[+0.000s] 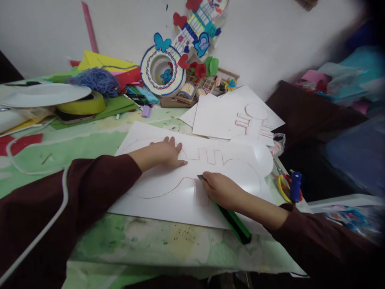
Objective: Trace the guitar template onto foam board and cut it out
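A large white sheet of card (168,208) lies on the table, with a curved, notched outline drawn on it in reddish pencil. My left hand (168,152) rests flat on the sheet, fingers spread, over the upper left part of the drawing. In my right hand (221,189) is a green and black utility knife (233,220), its handle slanting down to the right. The blade tip touches or hovers just over the drawn line near the middle of the sheet; I cannot tell which. Part of the knife is hidden by my fingers.
More white sheets (216,116) with drawn outlines lie behind. Scissors (284,186) and a blue tube (296,186) sit at the right edge. At the back stand a decorated paper guitar (144,72), blue yarn (96,82) and yellow tape (82,105). A white cable (64,192) crosses my left sleeve.
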Demonstrator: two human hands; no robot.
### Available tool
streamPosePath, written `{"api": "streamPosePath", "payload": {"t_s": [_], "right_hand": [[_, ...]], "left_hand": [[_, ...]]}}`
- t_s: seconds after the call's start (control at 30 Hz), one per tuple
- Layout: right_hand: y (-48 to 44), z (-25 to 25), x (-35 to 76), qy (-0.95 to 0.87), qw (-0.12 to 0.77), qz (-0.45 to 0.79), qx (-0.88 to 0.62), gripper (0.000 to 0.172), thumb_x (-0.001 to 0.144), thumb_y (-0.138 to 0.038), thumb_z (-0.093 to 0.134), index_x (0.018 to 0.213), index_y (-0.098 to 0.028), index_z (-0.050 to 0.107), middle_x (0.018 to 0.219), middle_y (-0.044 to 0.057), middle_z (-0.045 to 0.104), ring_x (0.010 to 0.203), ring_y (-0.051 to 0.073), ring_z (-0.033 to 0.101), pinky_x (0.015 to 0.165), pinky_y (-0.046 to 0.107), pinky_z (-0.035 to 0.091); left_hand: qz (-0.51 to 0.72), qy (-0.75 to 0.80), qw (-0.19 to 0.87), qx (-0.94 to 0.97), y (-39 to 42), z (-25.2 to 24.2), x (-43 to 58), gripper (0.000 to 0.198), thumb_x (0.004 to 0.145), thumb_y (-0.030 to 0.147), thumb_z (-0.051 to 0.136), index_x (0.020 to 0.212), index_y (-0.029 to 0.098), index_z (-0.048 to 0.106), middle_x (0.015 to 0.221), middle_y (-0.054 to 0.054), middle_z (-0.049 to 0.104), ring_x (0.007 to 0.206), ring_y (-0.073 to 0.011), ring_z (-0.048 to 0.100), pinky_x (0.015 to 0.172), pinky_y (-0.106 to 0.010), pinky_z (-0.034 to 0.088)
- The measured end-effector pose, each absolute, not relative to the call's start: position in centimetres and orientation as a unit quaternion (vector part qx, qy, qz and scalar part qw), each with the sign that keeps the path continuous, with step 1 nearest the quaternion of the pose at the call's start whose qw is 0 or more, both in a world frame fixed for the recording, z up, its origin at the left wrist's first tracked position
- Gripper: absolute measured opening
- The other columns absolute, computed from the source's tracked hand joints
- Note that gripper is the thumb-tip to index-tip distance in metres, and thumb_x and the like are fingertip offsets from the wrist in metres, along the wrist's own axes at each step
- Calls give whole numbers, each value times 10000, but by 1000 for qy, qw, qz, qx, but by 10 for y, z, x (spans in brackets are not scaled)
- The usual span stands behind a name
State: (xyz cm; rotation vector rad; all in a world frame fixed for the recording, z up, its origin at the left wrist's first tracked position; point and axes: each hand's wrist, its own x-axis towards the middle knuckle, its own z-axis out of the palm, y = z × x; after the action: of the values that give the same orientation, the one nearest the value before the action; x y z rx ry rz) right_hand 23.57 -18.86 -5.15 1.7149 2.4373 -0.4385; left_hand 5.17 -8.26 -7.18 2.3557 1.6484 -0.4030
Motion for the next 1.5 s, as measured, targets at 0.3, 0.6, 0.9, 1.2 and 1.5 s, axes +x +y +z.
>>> {"api": "streamPosePath", "payload": {"t_s": [0.3, 0.6, 0.9, 1.2, 1.5], "right_hand": [[-183, -57, 230, 810, 93, -159, 557, 252, 879, -227, 332, 759, -168, 546, 767, 71, 621, 652, 151, 501, 562, 268, 277], [-181, -54, 225, 794, 125, -157, 574, 270, 876, -231, 333, 749, -155, 559, 768, 95, 622, 642, 158, 504, 556, 270, 291], [-178, -42, 216, 795, 194, -132, 559, 254, 866, -179, 355, 774, -136, 588, 807, 117, 640, 662, 171, 533, 551, 274, 296], [-175, -34, 210, 788, 235, -133, 554, 236, 848, -158, 382, 787, -131, 609, 830, 118, 642, 673, 177, 536, 557, 279, 306], [-176, -39, 214, 792, 205, -142, 557, 263, 862, -192, 354, 728, -153, 578, 778, 101, 634, 628, 158, 505, 549, 271, 298]], "left_hand": [[-59, 570, 97, 814, -100, -88, 72, 1026, 666, 845, 261, 1483, 235, 147, 1558, -126, 22, 1384, -419, 72, 952, -694, 261], [-45, 566, 115, 815, -96, -92, 68, 1035, 638, 870, 288, 1476, 276, 162, 1554, -132, 87, 1364, -470, 71, 956, -690, 236], [-29, 567, 126, 814, -95, -94, 67, 1030, 634, 864, 311, 1469, 272, 196, 1550, -134, 109, 1359, -472, 68, 948, -704, 216], [-25, 561, 121, 818, -95, -95, 67, 1016, 650, 856, 300, 1467, 260, 201, 1545, -152, 119, 1357, -472, 73, 939, -707, 221], [-28, 565, 127, 815, -95, -94, 67, 1026, 639, 863, 312, 1468, 270, 199, 1548, -137, 115, 1356, -475, 72, 948, -701, 222]]}}
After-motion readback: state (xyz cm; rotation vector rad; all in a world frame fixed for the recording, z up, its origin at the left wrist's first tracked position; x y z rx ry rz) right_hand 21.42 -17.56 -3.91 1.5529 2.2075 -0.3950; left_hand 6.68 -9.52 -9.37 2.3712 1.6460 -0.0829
